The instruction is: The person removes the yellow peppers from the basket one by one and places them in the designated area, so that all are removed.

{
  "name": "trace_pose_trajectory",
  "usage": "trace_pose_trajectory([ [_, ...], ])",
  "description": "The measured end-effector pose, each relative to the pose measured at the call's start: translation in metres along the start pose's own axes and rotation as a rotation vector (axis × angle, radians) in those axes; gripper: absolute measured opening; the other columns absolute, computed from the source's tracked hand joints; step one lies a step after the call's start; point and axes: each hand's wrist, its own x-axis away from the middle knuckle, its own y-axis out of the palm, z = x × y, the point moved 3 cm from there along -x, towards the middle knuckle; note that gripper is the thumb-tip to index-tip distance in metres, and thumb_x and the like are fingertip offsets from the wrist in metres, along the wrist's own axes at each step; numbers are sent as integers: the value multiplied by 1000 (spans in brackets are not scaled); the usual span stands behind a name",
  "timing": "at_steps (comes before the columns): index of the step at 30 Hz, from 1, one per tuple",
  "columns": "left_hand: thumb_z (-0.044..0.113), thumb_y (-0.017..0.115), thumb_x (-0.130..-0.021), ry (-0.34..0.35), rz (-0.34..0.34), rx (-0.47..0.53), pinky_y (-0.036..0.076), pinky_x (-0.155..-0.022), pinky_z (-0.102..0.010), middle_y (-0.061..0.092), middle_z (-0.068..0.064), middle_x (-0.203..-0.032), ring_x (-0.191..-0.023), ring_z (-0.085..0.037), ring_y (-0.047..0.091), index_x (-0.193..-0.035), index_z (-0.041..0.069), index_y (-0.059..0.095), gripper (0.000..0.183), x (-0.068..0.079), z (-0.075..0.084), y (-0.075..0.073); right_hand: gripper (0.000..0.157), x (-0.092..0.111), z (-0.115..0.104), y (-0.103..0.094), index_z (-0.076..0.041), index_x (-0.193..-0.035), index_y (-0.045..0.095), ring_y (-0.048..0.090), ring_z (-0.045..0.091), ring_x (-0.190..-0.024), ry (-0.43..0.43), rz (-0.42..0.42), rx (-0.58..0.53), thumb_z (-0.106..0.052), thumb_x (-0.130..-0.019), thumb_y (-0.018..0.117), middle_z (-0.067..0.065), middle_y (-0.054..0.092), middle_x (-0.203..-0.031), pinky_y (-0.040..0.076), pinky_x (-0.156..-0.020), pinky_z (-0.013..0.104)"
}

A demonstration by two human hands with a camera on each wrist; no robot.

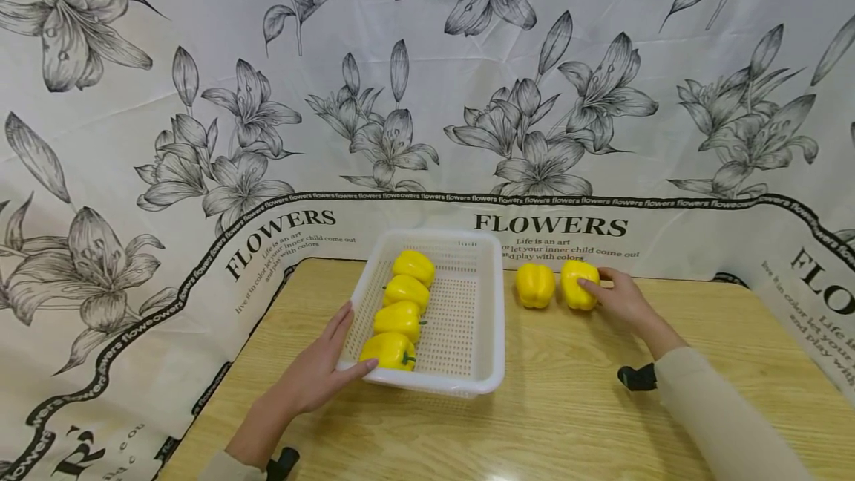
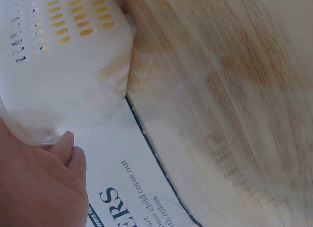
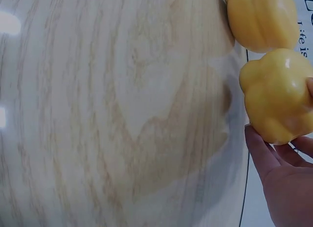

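With my right hand [image 1: 624, 299] I pinch 1 yellow pepper [image 1: 574, 289], thumb on its near face and fingers around its right side, near the back of the wooden table [image 1: 568, 399]. I can't tell whether it touches the wood. Just left of it stands a second pepper [image 1: 536, 286], between mine and the white basket [image 1: 498, 318]. My left hand [image 1: 314, 362] grips the basket's near left corner, thumb over the near rim, fingers close together along the left side. Inside, 4 peppers [image 1: 398, 321] lie in a row by the left wall. Behind hangs a flowered cloth [image 1: 427, 125].
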Motion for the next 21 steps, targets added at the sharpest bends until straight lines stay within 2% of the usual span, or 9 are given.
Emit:
trace_pose_trajectory([
  [8, 78, 49, -92, -4, -1, 5, 35, -116, -59, -1, 2, -172, -151, -37, 29, -166, 13, 9, 106, 0, -1, 2, 83, 1, 6, 4, 20, -152, 20, 23, 59, -144, 6, -29, -6, -47, -109, 43, 43, 22, -155, 23, -116, 70],
  [11, 78, 49, -92, -2, 1, 6, 35, -116, -59, -1, 2, -172, -151, -37, 30, -166, 13, 9, 106, 1, -1, 1, 81, -1, 9, 4, 20, -152, 20, 23, 58, -144, 1, -41, -10, -46, -110, 40, 43, 22, -156, 22, -116, 70],
  [17, 78, 49, -92, 1, 7, 5, 35, -116, -58, -1, 2, -172, -151, -36, 29, -166, 13, 9, 106, 1, 0, 0, 80, -1, 15, 6, 16, -156, 8, 16, 56, -148, 18, -124, -47, -46, -112, 29, 42, 14, -159, 17, -118, 69],
  [21, 78, 49, -92, -4, 4, 11, 35, -116, -59, -1, 2, -172, -151, -37, 29, -166, 13, 8, 107, 1, 1, 0, 80, 1, 14, 6, 15, -157, 3, 12, 57, -148, 21, -148, -65, -46, -112, 28, 42, 9, -160, 14, -118, 69],
])
